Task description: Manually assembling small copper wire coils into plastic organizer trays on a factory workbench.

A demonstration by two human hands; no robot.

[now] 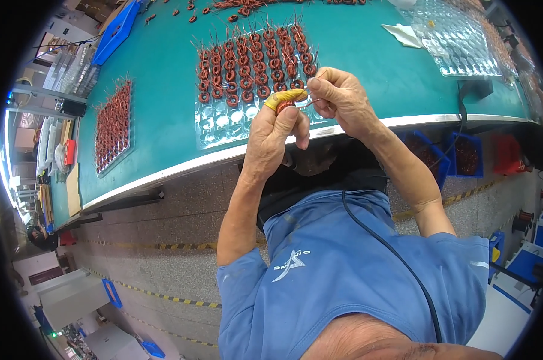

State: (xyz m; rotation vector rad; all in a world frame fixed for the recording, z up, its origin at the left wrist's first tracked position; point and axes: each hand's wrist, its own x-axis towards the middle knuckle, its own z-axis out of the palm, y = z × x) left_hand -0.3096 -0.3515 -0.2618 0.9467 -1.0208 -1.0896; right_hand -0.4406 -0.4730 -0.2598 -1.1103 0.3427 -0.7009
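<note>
My left hand (269, 137) pinches a ring coil (285, 106) wound with reddish copper wire between thumb and index finger. Yellow wrapping (288, 96) covers that index finger. Close by on the right, my right hand (348, 103) is closed, thumb against fingertips, on a wire end (312, 102) that runs from the coil. Both hands are above the bench's near edge. Just beyond them lies a clear plastic tray (218, 128). Rows of similar ring coils (260, 67) with upright wire ends fill its far part, while the nearest pockets are bare.
Another tray of coils (113, 127) lies on the green bench (163, 78) at left. Clear trays (460, 51) are stacked at right beside a white scrap (402, 35). Loose coils (232, 18) lie at the far edge. Blue bins (465, 157) stand below the bench at right.
</note>
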